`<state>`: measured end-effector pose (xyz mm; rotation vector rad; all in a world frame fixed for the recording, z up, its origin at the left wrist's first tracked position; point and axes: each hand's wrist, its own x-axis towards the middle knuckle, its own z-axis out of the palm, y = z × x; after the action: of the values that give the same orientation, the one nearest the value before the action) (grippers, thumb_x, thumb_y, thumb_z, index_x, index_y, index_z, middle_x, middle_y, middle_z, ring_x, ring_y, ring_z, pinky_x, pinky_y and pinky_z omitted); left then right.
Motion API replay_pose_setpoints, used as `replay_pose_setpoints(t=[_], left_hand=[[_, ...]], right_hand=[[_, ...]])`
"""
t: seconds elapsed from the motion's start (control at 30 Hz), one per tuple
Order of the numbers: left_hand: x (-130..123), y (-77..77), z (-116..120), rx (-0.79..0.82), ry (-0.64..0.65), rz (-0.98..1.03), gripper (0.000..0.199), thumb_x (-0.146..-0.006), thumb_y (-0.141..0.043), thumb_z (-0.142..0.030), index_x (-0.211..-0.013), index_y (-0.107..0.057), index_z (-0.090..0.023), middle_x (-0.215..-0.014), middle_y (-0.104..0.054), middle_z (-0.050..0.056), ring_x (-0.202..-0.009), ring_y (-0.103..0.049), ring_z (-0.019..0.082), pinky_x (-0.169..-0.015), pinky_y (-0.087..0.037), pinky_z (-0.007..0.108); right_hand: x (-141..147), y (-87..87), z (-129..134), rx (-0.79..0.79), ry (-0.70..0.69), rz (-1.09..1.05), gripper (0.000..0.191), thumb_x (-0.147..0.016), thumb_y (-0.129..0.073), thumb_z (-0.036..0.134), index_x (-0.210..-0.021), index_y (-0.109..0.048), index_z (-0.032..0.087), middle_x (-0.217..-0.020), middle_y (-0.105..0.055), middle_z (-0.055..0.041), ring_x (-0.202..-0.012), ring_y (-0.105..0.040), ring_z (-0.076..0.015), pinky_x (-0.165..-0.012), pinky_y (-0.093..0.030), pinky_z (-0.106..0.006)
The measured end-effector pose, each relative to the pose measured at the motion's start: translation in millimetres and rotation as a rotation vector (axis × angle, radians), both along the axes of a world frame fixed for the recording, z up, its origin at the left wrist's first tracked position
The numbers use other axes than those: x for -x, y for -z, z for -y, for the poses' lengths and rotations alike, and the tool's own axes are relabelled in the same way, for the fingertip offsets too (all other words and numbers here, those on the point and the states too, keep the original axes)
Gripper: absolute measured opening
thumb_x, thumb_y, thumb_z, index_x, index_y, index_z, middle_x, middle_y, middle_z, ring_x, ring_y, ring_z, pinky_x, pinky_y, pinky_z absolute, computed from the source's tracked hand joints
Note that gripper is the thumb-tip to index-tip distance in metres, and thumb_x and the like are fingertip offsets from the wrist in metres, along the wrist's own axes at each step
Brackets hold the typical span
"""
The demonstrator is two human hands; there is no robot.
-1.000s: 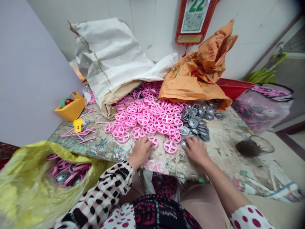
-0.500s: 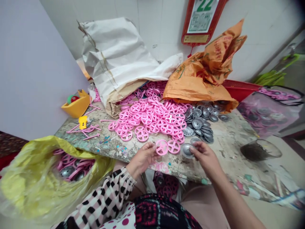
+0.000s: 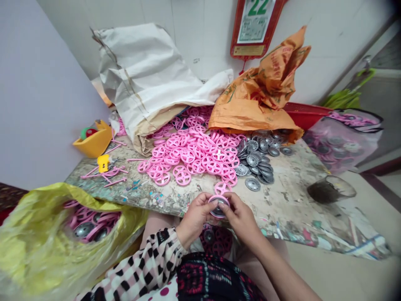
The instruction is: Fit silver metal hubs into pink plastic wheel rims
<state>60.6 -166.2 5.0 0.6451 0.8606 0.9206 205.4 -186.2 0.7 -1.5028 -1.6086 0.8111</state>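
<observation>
Near the table's front edge both my hands are closed on one pink toy wheel (image 3: 216,216). A grey hubcap disc (image 3: 219,207) lies against its face, under my two thumbs; I cannot tell whether it is fully seated. My left hand (image 3: 194,218) grips the left side of the rim, my right hand (image 3: 243,218) the right. Just beyond my fingers a loose pink wheel (image 3: 223,187) rests on the table. A single grey disc (image 3: 252,184) lies farther right. Behind them are a heap of pink spoked wheels (image 3: 188,155) and a pile of grey discs (image 3: 263,170).
A white sack (image 3: 147,67) and an orange sack (image 3: 260,110) stand at the back. Left are a yellow toy part (image 3: 94,142) and pink rods (image 3: 114,171). A yellow bag (image 3: 34,234) holds wheels with discs. A dark cup (image 3: 332,189) lies at right on the worn table (image 3: 288,196).
My hands have come together. The grey disc from my right hand is now against the pink wheel from my left. The view has shifted slightly to the right.
</observation>
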Motion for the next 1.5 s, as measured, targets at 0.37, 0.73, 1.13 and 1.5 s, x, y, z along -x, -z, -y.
replay_pose_setpoints(t=[0.37, 0.73, 1.13, 1.5], left_hand=[[8.0, 14.9, -7.4, -0.172, 0.170, -0.267, 0.039, -0.062, -0.075, -0.031, -0.094, -0.060, -0.015, -0.074, -0.060, 0.000, -0.062, -0.055, 0.011, -0.057, -0.042, 0.022], [3.1, 34.1, -32.0, -0.801, 0.126, -0.955, 0.022, -0.082, -0.050, -0.014, -0.095, -0.067, -0.019, -0.089, -0.062, 0.004, -0.087, -0.057, 0.017, -0.079, -0.042, 0.030], [-19.1, 31.8, -45.1, -1.050, 0.293, -1.337, 0.012, -0.084, -0.051, -0.022, -0.084, -0.063, -0.020, -0.089, -0.052, 0.005, -0.086, -0.051, 0.020, -0.077, -0.042, 0.032], [-26.5, 21.8, -62.1, -0.647, 0.243, -1.222, 0.042, -0.065, -0.070, -0.027, -0.103, -0.054, -0.018, -0.094, -0.056, 0.007, -0.087, -0.054, 0.024, -0.075, -0.040, 0.032]], right_hand=[[-17.7, 21.3, 20.6, 0.183, -0.142, -0.039, 0.022, -0.084, -0.054, 0.040, -0.091, -0.063, 0.021, -0.075, -0.063, -0.0005, -0.068, -0.057, -0.0169, -0.063, -0.044, -0.027], [-102.6, 26.5, -39.2, 0.027, 0.398, 0.656, 0.036, -0.090, -0.041, 0.037, -0.107, -0.064, 0.015, -0.103, -0.061, -0.0114, -0.095, -0.054, -0.0254, -0.086, -0.040, -0.037], [-102.7, 38.0, -65.9, 0.322, 0.709, 0.645, 0.051, -0.079, -0.055, 0.054, -0.113, -0.062, 0.016, -0.111, -0.053, -0.0174, -0.109, -0.048, -0.0351, -0.090, -0.038, -0.044], [-109.8, 48.1, -65.4, 0.105, 0.616, 0.460, 0.045, -0.068, -0.060, 0.046, -0.099, -0.061, 0.014, -0.092, -0.060, -0.0134, -0.085, -0.056, -0.0272, -0.073, -0.043, -0.037]])
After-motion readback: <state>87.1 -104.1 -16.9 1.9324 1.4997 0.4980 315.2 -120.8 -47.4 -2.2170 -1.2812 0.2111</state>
